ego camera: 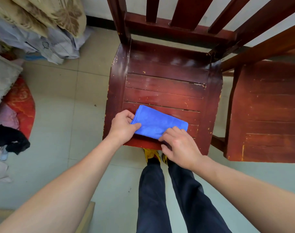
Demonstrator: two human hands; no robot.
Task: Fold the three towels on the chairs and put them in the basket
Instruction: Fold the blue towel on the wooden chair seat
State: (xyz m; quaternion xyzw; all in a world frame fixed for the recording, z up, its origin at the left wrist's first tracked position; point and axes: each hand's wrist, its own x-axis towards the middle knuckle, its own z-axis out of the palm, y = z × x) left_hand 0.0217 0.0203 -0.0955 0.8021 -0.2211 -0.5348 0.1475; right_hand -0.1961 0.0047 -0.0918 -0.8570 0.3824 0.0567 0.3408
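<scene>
chair (163, 91) | blue towel (158, 122) folded | left grip (122, 126) pinches end | right grip (178, 145) pinches edge

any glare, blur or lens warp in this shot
Head view: soft daylight, pale glare on the chair seat near its back; wide-angle warp splays the back slats and stretches the forearms; blue towel, left hand and right hand are sharp.
</scene>
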